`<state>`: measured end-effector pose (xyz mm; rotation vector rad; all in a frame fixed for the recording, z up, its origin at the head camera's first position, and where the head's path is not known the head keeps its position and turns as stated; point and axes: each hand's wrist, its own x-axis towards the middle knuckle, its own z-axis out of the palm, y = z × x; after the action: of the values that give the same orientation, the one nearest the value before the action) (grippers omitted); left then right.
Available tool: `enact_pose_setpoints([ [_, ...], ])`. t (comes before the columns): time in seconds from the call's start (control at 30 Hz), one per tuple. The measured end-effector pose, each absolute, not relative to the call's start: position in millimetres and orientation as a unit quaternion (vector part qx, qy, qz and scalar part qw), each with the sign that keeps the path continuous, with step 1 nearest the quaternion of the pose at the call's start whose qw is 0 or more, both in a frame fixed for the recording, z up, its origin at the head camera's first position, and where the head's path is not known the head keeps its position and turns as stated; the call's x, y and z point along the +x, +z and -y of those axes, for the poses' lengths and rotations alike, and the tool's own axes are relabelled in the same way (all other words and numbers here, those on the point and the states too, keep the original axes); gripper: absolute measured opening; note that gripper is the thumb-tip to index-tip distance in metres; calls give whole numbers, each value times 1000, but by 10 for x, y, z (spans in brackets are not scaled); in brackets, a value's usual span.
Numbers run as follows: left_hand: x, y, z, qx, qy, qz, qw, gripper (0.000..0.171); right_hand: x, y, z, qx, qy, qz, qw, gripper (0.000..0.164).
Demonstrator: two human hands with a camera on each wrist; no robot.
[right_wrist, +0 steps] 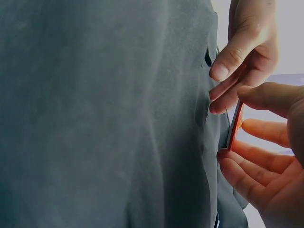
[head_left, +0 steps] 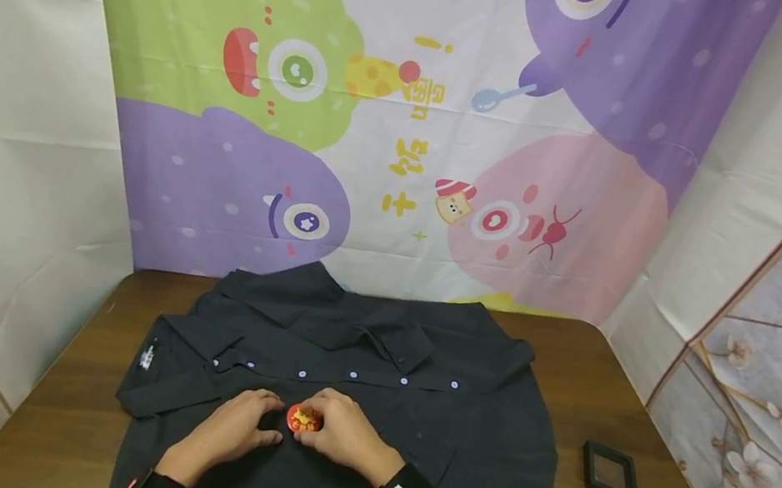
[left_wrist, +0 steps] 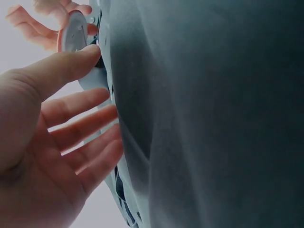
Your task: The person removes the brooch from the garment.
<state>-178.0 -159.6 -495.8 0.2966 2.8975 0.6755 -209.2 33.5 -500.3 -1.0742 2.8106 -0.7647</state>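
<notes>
A round red badge (head_left: pixel 293 418) with a yellow figure on its front is held by its edge in my right hand (head_left: pixel 348 438). Its silvery back (left_wrist: pixel 76 34) faces the left wrist camera, and a thin pin seems to run across it. Just left of the badge, my left hand (head_left: pixel 233 428) rests over the cloth with fingers spread and slightly bent, holding nothing. Under both hands lies a dark button-up shirt (head_left: pixel 479 468), spread flat with its collar toward the back. A row of pale buttons (head_left: pixel 353 375) crosses it beyond the hands.
The shirt covers much of a brown wooden table (head_left: pixel 590 383). A small black square frame (head_left: pixel 589 468) lies on the right side. Behind the table hangs a cartoon-printed cloth (head_left: pixel 388 260), with pale walls on either side.
</notes>
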Motion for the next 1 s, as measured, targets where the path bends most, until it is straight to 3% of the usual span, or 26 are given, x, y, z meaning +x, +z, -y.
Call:
enact_pose_setpoints([
  [0.5, -1780, -4947, 1525, 114, 260, -959, 12, 36, -2104, -5046, -375, -343, -264, -901, -5, 32],
  [1.0, -1779, -4928, 1492, 116, 275, -954, 10, 32, -2095, -5016, -414, -325, -284, -902, -2, 32],
])
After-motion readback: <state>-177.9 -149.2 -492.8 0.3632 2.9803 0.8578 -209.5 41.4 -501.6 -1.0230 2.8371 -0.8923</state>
